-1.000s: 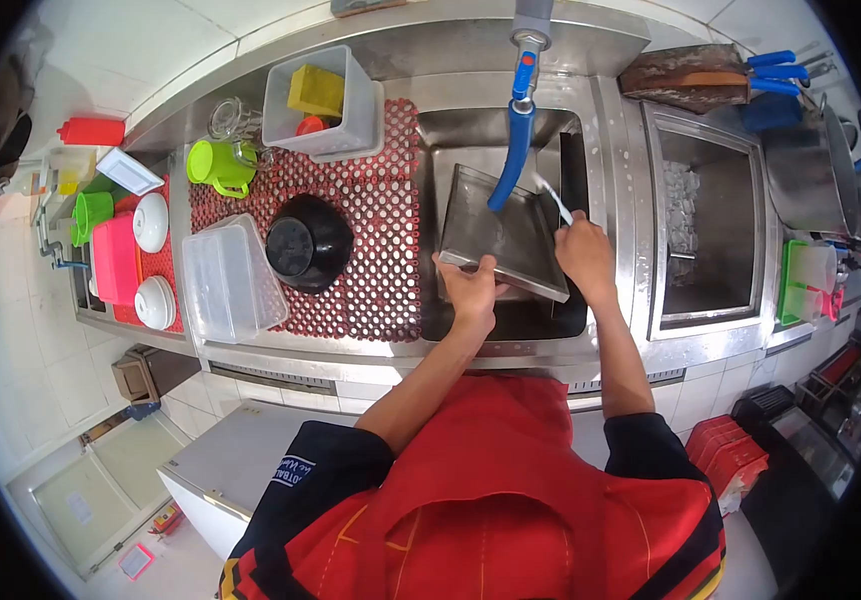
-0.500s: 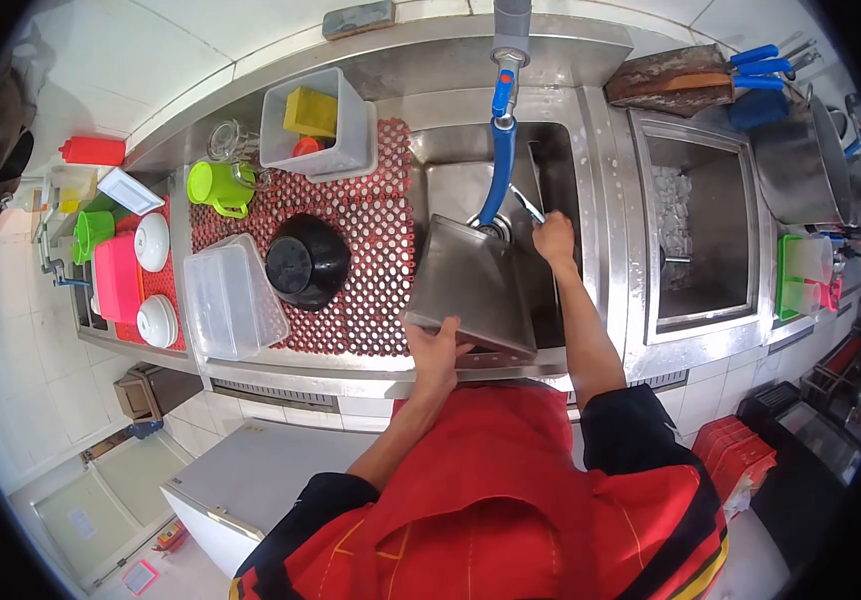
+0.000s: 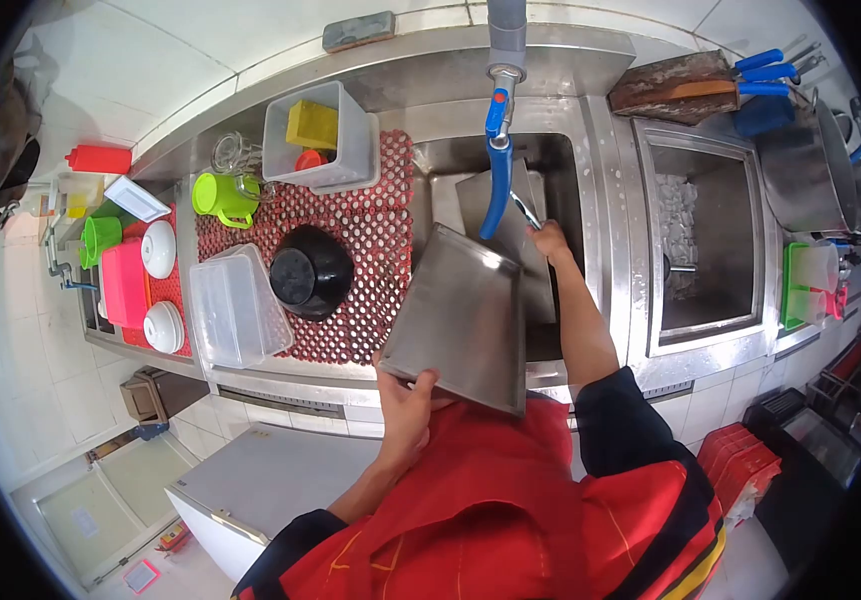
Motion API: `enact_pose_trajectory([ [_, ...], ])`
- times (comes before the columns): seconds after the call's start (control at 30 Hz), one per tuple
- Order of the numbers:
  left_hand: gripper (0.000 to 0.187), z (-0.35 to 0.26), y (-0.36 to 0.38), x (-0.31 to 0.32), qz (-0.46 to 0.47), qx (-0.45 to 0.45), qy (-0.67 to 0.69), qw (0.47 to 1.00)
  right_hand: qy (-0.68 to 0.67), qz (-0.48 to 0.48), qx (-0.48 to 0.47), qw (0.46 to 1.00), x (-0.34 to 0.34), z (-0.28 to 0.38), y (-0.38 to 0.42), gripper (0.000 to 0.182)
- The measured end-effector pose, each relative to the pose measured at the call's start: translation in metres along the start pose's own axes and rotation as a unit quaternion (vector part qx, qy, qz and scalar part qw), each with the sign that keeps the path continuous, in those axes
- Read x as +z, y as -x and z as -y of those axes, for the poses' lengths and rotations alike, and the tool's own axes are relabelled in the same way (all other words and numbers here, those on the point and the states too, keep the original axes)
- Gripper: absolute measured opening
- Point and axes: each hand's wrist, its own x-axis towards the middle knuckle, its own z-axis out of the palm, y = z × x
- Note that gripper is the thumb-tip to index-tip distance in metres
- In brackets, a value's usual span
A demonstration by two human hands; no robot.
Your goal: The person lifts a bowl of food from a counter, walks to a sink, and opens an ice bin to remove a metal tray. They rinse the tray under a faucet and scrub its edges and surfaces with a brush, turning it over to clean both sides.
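A rectangular stainless-steel tray (image 3: 458, 318) is tilted over the front edge of the sink (image 3: 430, 160), its near corner against the red apron. My left hand (image 3: 407, 405) grips its lower left edge, thumb on top and fingers beneath. Over the sink, my right hand (image 3: 550, 242) is closed around a slim, pale, shiny tool (image 3: 523, 208) whose exact kind I cannot make out. The blue tap hose (image 3: 497, 195) hangs just left of that tool. Another flat metal piece (image 3: 535, 255) lies in the sink, partly hidden behind the tray and my right forearm.
Left of the sink, a red perforated mat (image 3: 370, 240) carries a black bowl (image 3: 312, 272), a clear plastic container (image 3: 235, 305), a green mug (image 3: 220, 198) and a tub (image 3: 318, 150) holding a yellow sponge. At right are a second basin (image 3: 710, 230) and blue-handled knives (image 3: 765, 72).
My left hand has drawn the tray toward my body and raised it out of the sink, showing more of the metal piece beneath. My right hand with the tool has shifted slightly.
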Motion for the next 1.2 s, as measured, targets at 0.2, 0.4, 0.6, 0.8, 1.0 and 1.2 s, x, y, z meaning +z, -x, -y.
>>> enact_pose_trajectory([
  [0.2,0.058,0.006,-0.022,-0.022,0.029,0.027,-0.058,0.998,-0.068,-0.005,0.047,0.997,0.057,-0.047,-0.004,0.036],
  [0.4,0.052,-0.015,-0.053,-0.027,0.035,-0.001,-0.141,0.989,-0.016,0.049,0.109,0.993,0.043,-0.035,-0.001,0.030],
  [0.6,0.050,-0.015,-0.096,-0.023,0.078,-0.036,-0.121,0.989,0.165,-0.074,-0.126,0.975,-0.024,0.006,0.093,0.038],
  [0.8,0.060,0.013,-0.129,-0.028,0.118,-0.007,-0.132,0.984,0.031,0.156,-0.191,0.969,-0.105,0.137,0.269,0.040],
  [1.0,0.091,0.010,-0.123,-0.017,0.083,0.012,-0.161,0.983,0.092,-0.087,-0.499,0.857,-0.098,0.327,0.283,0.035],
  [1.2,0.087,0.010,-0.117,-0.016,0.043,0.039,-0.214,0.975,0.514,0.009,-0.462,0.723,0.007,0.468,0.167,0.024],
])
